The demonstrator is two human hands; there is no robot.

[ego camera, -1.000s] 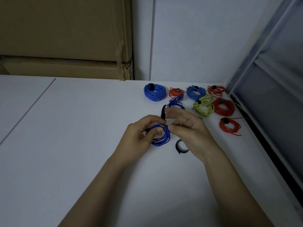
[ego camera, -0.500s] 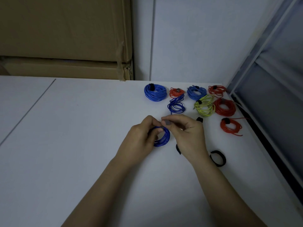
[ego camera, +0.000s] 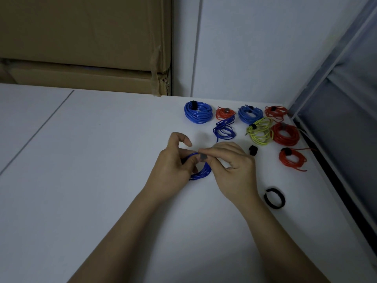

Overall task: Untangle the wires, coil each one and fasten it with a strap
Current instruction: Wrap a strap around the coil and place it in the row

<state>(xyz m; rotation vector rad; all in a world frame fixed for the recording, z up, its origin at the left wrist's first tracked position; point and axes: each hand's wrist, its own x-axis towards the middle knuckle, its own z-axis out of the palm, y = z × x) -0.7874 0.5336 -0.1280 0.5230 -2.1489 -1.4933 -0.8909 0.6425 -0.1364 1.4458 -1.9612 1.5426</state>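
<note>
My left hand (ego camera: 173, 168) grips the blue coil (ego camera: 201, 171); my right hand (ego camera: 230, 166) pinches the strap (ego camera: 203, 157) on it. I judge the wire light and springy: hold across all turns.

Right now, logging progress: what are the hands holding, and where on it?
The left hand grips the dark blue coil at its left side; the right hand pinches the strap on its top.

Left hand (ego camera: 173, 166): grips the small dark blue wire coil (ego camera: 201, 171) just above the white worktop (ego camera: 102, 180).
Right hand (ego camera: 228, 166): its fingers (ego camera: 210, 153) pinch a dark strap piece (ego camera: 203, 157) on the coil's top.
Loose black strap ring (ego camera: 274, 198): on the worktop, right of the hands.
Far corner: strapped blue, red and yellow-green wire coils.
</note>
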